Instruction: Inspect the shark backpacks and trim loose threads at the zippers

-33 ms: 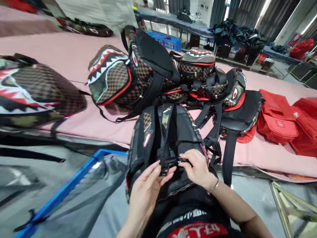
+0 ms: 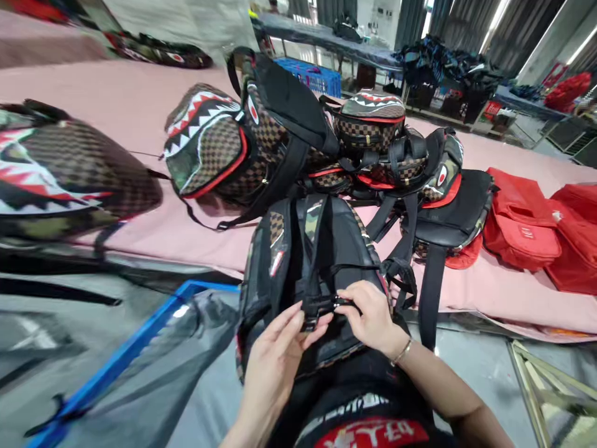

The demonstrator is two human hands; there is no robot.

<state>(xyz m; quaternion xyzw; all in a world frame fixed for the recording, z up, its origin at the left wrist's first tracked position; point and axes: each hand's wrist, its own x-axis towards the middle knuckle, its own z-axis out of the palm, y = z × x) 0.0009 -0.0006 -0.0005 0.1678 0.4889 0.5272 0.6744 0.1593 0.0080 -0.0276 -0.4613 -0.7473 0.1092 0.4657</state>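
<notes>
A black backpack (image 2: 340,242) with checkered and camouflage trim leans against my body, its strap side facing me. My left hand (image 2: 275,358) and my right hand (image 2: 373,317) meet at its middle. Both pinch the black chest-strap buckle (image 2: 324,306), the left on one half and the right on the other. The fingers of both hands are closed on the strap ends.
A pink-covered table (image 2: 116,106) carries a pile of shark-mouth backpacks (image 2: 209,143) and red bags (image 2: 527,230) at the right. Another shark backpack (image 2: 60,174) lies at the left. A blue-framed bin (image 2: 140,342) with grey plastic stands below on the left.
</notes>
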